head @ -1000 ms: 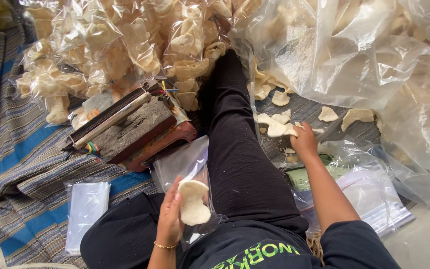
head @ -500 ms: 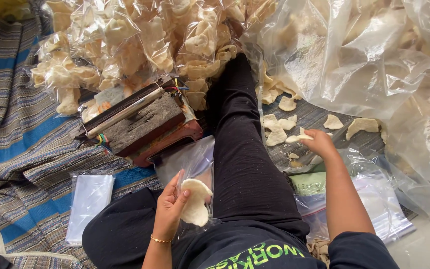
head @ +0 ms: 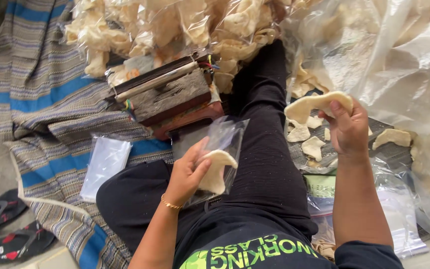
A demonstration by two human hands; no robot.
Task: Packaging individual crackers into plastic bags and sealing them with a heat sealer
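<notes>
Two pale curved crackers: left hand (head: 187, 172) grips one (head: 215, 169) inside a small clear plastic bag (head: 225, 142); raised right hand (head: 347, 129) pinches the other (head: 314, 103)

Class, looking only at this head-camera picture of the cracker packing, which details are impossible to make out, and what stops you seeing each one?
Head view:
- Cracker in small clear bag: lower part hidden by left hand.
- Large bag: contents blurred by glare and folds, cut off by the edge.
- Wooden device: far end buried under packed bags.
- Right hand: palm side hidden behind its cracker.
</notes>
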